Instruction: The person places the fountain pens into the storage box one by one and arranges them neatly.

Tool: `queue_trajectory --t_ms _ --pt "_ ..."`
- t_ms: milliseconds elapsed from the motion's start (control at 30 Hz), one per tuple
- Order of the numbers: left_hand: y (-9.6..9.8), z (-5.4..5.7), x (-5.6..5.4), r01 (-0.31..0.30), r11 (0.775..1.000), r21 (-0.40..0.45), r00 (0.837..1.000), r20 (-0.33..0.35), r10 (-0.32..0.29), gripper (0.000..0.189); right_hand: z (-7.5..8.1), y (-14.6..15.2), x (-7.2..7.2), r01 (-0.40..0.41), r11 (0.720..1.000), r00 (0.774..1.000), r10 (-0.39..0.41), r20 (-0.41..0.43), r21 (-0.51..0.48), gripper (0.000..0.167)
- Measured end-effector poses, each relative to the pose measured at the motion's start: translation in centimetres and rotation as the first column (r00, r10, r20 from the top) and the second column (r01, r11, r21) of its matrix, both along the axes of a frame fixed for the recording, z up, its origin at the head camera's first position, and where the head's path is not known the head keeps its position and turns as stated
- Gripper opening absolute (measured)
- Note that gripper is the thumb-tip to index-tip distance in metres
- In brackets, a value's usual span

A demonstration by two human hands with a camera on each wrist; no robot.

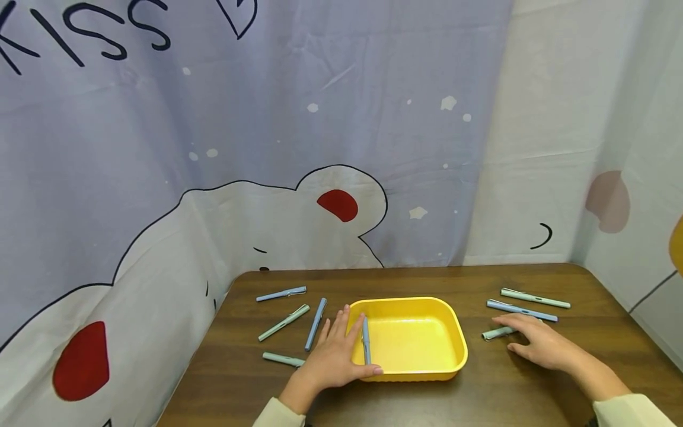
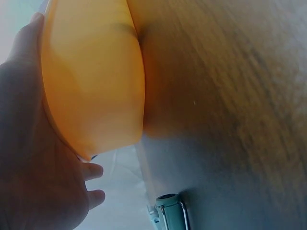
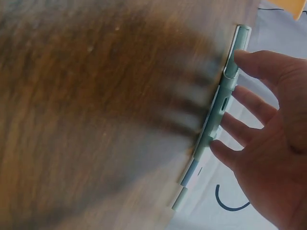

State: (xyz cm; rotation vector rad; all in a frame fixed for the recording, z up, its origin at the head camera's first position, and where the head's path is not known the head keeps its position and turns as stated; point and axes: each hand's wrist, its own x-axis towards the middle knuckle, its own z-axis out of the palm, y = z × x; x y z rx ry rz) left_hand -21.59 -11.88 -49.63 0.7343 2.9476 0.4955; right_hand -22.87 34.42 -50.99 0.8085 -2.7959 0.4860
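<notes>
A yellow tray [image 1: 418, 372] stands on the table with one blue pen [image 1: 366, 341] lying inside along its left side. My left hand [image 1: 336, 359] rests spread over the tray's left edge, its thumb at the near rim. In the left wrist view, that hand [image 2: 41, 143] lies along the tray's wall [image 2: 96, 81]. Over at the right, my right hand [image 1: 541, 341] is above a green pen [image 1: 497, 333] and partly hides it. The right wrist view has the thumb and straight fingertips close against this pen [image 3: 220, 103]; firm contact cannot be told.
Behind the right hand lie a blue pen [image 1: 522, 311] and a green pen [image 1: 535, 298]. Left of the tray are several pens, including a blue one [image 1: 316, 324] and a green one [image 1: 283, 359] partly behind the left hand. A printed curtain [image 1: 405, 136] hangs behind the wooden table [image 1: 224, 379].
</notes>
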Motion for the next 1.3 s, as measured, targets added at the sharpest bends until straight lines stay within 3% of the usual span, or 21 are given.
queue_trajectory --t_ms 100,367,667,900,1033,1300 --pt "0.0 -0.1 0.0 -0.002 1.000 0.004 1.000 0.003 0.002 0.114 -0.3 0.0 -0.2 -0.016 1.000 0.999 0.017 -0.038 0.019 0.053" --pt "0.0 -0.3 0.0 -0.001 1.000 0.008 1.000 0.006 0.001 0.113 -0.7 -0.2 -0.5 -0.025 0.998 0.999 0.026 -0.021 0.058 0.050" --pt "0.0 -0.1 0.0 -0.001 1.000 0.012 1.000 0.010 0.001 0.113 -0.6 0.0 -0.8 -0.007 0.992 0.994 0.020 -0.104 0.124 0.044" --pt "0.0 0.0 0.0 -0.002 1.000 0.015 1.000 0.015 0.002 0.113 -0.2 0.2 -0.8 -0.021 0.995 1.000 0.023 -0.018 0.095 0.034" --pt "0.0 0.0 0.0 -0.001 1.000 0.011 1.000 0.010 0.001 0.114 0.4 -0.2 -0.3 0.019 0.997 1.000 -0.018 -0.005 0.071 0.031" --pt "0.0 -0.1 0.0 -0.001 1.000 0.006 1.000 0.009 0.001 0.114 2.3 -1.1 0.6 0.081 0.995 0.997 -0.080 0.013 -0.066 0.029"
